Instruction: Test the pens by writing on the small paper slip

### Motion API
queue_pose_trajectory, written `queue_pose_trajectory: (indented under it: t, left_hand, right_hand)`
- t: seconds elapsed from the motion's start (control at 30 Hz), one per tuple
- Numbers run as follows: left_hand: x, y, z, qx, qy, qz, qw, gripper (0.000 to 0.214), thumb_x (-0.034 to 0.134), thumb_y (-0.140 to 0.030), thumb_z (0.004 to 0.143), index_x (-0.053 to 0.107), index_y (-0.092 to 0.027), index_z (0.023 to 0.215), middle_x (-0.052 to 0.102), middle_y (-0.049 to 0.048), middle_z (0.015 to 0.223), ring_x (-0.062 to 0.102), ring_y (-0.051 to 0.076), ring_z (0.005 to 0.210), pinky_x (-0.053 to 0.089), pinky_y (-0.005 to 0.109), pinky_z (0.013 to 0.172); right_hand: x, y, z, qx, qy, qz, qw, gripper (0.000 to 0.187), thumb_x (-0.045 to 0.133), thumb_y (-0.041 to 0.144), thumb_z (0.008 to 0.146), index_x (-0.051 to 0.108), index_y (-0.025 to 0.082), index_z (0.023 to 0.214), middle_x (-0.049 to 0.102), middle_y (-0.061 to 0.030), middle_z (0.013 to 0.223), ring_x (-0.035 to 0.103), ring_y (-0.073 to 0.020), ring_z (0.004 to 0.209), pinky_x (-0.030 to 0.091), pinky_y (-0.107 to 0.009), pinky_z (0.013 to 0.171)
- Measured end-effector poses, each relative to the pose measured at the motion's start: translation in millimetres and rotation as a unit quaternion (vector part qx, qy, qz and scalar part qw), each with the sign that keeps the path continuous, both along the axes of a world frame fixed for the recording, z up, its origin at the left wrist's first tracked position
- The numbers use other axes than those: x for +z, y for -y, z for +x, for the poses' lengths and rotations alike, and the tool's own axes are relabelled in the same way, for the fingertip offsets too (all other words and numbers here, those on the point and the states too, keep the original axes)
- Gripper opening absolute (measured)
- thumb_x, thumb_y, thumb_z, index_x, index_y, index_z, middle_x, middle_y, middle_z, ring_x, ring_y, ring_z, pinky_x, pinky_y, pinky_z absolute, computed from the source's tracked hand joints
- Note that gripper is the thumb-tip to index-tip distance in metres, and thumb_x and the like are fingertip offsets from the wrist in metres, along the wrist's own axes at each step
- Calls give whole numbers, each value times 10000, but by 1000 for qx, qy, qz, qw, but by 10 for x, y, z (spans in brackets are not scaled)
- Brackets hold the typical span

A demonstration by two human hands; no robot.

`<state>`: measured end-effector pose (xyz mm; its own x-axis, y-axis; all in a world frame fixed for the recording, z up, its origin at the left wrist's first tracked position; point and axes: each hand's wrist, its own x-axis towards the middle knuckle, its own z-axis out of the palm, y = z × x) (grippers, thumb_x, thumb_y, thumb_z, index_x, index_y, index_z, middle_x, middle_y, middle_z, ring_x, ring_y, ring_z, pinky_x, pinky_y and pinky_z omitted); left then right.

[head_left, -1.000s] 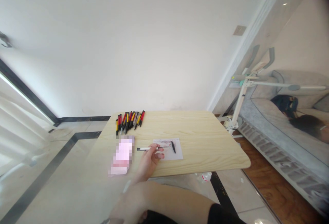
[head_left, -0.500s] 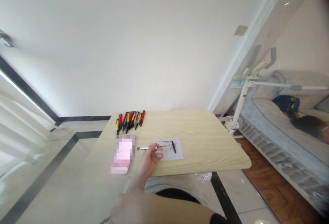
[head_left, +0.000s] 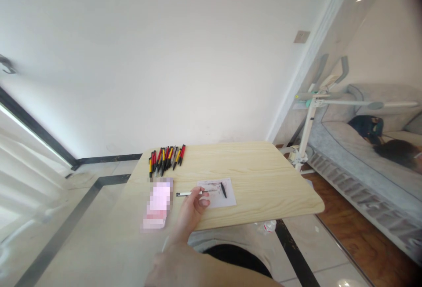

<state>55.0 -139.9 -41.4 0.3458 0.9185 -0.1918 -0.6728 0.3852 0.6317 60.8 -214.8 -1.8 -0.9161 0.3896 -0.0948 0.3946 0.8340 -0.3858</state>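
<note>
Left hand, one, centre-low: thumb and fingers close together, pinching one white-barrelled pen, its black end to the left, lying nearly level. The grip seems chosen to leave the right-hand end free over the paper.

Right hand, one, lower left of the frame, by the left forearm: blurred; whether its fingers are wide or narrow cannot be told. The arm crosses the bottom of the frame, perhaps to prop the other.

White paper, one sheet, centre-low, dark marks on its upper part; laid flat under the fingertips, presumably within easy reach.

Black pen-shaped piece, one, resting aslant on the sheet's right side, apart from the fingers.

Pens, at least ten, red, yellow and black, bunched left of centre; overlap prevents an exact count. Likely grouped there to spare the working space.

Pink pixelated item, one, below the bunch.

Wooden tabletop, one, beneath all these.
</note>
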Motion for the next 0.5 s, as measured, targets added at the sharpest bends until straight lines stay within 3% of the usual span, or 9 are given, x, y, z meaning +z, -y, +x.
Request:
queue_pose_trajectory:
  t: [0.23,0.37,0.5]
  left_hand:
    - [57,16,26,4,-37,0,999,182,596,-298,753,564,-136,829,620,20,694,564,87,503,462,254,620]
    - [69,21,33,6,-47,8,999,178,599,-304,749,565,-143,818,616,14,690,557,85,497,462,265,635]
    - [82,27,35,5,-52,3,999,178,600,-302,749,569,-139,814,615,18,688,553,80,500,459,263,644]
  right_hand:
    - [99,58,224,-17,-73,2,997,115,579,262,767,638,206,848,631,-18,830,599,-141,649,405,-223,541]
    - [186,76,314,-23,-99,-31,994,97,532,190,791,623,191,825,630,-18,858,598,-141,698,395,-219,557]
    - [214,66,350,-15,-107,-40,993,104,529,224,800,613,209,859,624,-3,882,594,-133,711,388,-209,558]
